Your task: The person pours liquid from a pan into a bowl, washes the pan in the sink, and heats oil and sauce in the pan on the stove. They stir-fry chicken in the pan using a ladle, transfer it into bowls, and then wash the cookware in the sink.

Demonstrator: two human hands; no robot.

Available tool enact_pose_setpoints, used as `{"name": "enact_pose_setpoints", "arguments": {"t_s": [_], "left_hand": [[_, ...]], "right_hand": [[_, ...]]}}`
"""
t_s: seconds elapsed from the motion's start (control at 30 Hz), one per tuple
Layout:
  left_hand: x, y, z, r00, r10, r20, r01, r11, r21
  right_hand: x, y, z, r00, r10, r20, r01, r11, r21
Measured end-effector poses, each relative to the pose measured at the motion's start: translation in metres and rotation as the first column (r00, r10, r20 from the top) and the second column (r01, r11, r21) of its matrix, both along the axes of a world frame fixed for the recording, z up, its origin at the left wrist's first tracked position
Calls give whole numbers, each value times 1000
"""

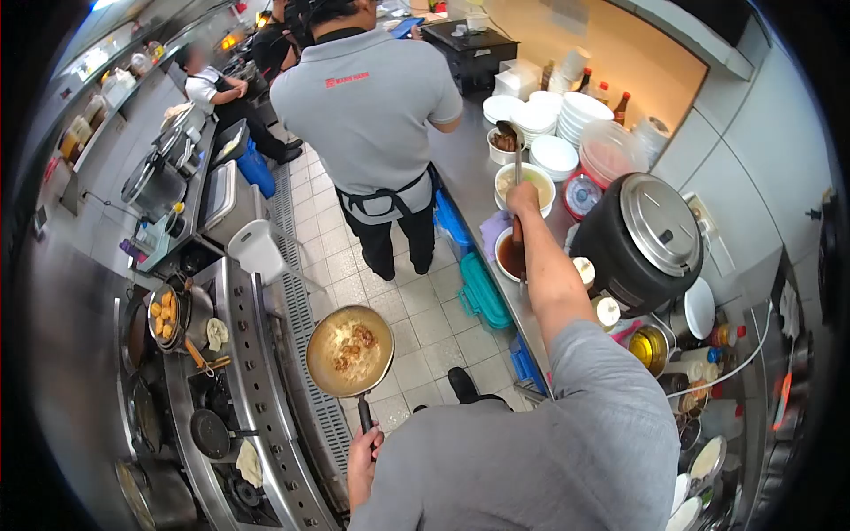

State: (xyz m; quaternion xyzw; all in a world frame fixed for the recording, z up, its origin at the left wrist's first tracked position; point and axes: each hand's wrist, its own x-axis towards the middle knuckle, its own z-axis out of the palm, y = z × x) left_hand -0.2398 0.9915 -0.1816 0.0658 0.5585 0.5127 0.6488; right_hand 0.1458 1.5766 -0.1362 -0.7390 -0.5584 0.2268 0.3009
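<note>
My left hand is wrapped round the black handle of a frying pan, held over the floor in front of the stove. Brown pieces and a light liquid lie in the pan. On the right, my right hand is closed on a long-handled ladle. The ladle's bowl is at a small white bowl of dark brown pieces. Just beyond my right hand stands a white bowl with pale contents. Nearer, beneath my forearm, is a bowl of dark red-brown liquid beside a purple cloth.
A person in a grey shirt stands ahead; others are farther back. A black cooker, stacked white bowls and bottles line the right counter. At left are the stove, fried pieces and a white stool.
</note>
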Motion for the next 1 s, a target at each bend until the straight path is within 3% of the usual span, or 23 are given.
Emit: {"name": "enact_pose_setpoints", "arguments": {"t_s": [0.13,0.27,0.3,0.33,0.37,0.4,0.43,0.47,0.5,0.57,0.6,0.63,0.67,0.7,0.77,0.8,0.93,1.0], "left_hand": [[7,-21,18,992,112,60,-110,993,-37],[4,-39,12,984,145,101,-146,989,-1],[4,-41,12,983,150,103,-151,988,4],[4,-44,12,986,146,82,-147,989,8],[5,-48,12,988,142,61,-142,990,11],[4,-53,8,987,145,65,-146,989,14],[3,-58,4,990,134,54,-135,990,29],[2,-63,5,992,123,42,-125,991,42],[0,-68,7,995,102,16,-103,994,46],[-5,-74,7,995,103,13,-103,994,25],[-16,-82,-8,996,44,73,-50,996,79],[-16,-87,-5,994,85,65,-89,993,72],[-21,-95,-9,989,68,129,-78,994,79],[-21,-97,10,991,63,115,-70,996,57],[-24,-107,32,995,55,84,-61,996,68],[-25,-114,39,997,47,55,-52,994,92],[-30,-145,55,998,64,-15,-62,993,98],[-23,-154,60,994,78,-77,-70,992,104]], "right_hand": [[-8,0,0,999,-51,3,51,998,23],[-7,7,8,996,-83,34,74,973,220],[-3,11,10,915,-61,-399,133,979,156],[-2,11,11,657,-50,-753,157,985,71],[-4,0,23,447,-20,-895,155,986,55],[-3,-14,34,450,-14,-893,151,987,60],[1,-27,37,119,48,-992,100,993,60],[-1,-50,49,-228,86,-970,52,996,76],[-4,-78,59,-228,55,-972,59,997,43],[-20,-181,103,50,52,-997,-127,991,46],[-30,-218,106,85,-28,-996,-119,992,-38],[-41,-263,110,88,27,-996,-217,976,7],[-33,-292,84,113,-23,-993,-319,946,-58],[-56,-338,94,107,16,-994,-239,971,-10],[-76,-425,96,115,68,-991,-380,925,19],[-90,-462,103,232,102,-967,-440,898,-10],[-138,-543,85,374,272,-887,-725,682,-97],[-168,-570,72,504,347,-791,-708,690,-148]]}}
